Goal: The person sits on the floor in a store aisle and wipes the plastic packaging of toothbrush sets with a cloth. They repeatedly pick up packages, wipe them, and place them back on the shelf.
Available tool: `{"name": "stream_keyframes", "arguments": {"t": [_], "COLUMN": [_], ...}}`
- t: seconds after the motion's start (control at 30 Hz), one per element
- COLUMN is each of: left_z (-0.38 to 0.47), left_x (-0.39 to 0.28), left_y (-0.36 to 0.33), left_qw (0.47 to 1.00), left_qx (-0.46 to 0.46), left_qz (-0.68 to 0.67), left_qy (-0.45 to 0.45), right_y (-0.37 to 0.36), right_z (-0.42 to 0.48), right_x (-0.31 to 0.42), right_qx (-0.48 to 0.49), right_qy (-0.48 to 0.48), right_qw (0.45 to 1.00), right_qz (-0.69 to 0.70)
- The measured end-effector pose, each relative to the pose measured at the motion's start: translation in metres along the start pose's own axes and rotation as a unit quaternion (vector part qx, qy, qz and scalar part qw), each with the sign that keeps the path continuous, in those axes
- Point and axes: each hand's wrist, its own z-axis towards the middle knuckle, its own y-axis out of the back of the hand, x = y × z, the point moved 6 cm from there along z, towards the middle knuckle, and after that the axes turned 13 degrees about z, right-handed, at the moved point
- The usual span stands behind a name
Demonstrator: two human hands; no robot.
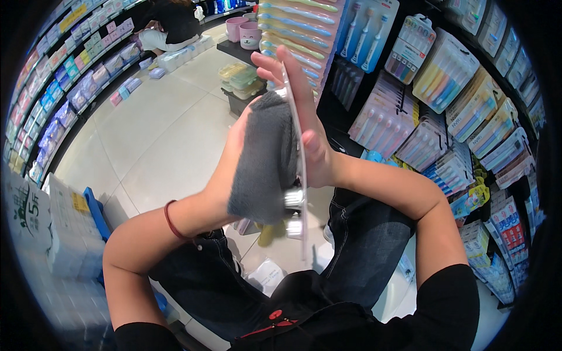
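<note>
A toothbrush blister pack (299,175) stands nearly edge-on between my hands, with bristle heads (293,198) facing left. A dark grey plush cloth (263,162) is held by my left hand (232,151) against that bristle side. The cloth hides most of this hand's fingers. My right hand (317,151) supports the pack from its flat back, thumb and long fingers along the card. Beneath them, between my bent knees, a white packet (265,275) bearing print lies on the tiles.
Toothbrush packs (445,70) hang on hooks along the right rack. Pink cups (250,36) and lidded boxes (241,79) stand ahead. Bundled white packages (74,232) are stacked at left. A person in black (175,22) crouches by the far left shelves (83,66).
</note>
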Motion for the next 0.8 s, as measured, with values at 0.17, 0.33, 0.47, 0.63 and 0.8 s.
{"name": "stream_keyframes", "arguments": {"t": [0.17, 0.33, 0.47, 0.63, 0.8], "left_z": [0.006, 0.011, 0.008, -0.001, -0.017], "left_x": [0.003, 0.009, 0.001, -0.016, -0.036], "left_y": [0.0, 0.001, 0.002, 0.003, -0.009], "left_qw": [0.995, 0.992, 0.994, 0.938, 0.757], "left_qx": [0.087, 0.082, 0.097, -0.08, -0.173], "left_qz": [-0.041, -0.087, -0.05, 0.199, 0.438], "left_qy": [0.01, 0.028, -0.026, -0.27, -0.452], "right_y": [0.003, 0.002, 0.005, 0.006, 0.002], "right_z": [0.0, -0.001, 0.0, 0.002, 0.005], "right_x": [-0.007, -0.01, -0.012, -0.014, -0.009], "right_qx": [0.01, 0.017, -0.021, -0.074, -0.056], "right_qy": [-0.012, -0.025, -0.103, -0.19, -0.135], "right_qw": [0.996, 0.99, 0.961, 0.901, 0.878], "right_qz": [0.084, 0.139, 0.255, 0.382, 0.457]}}
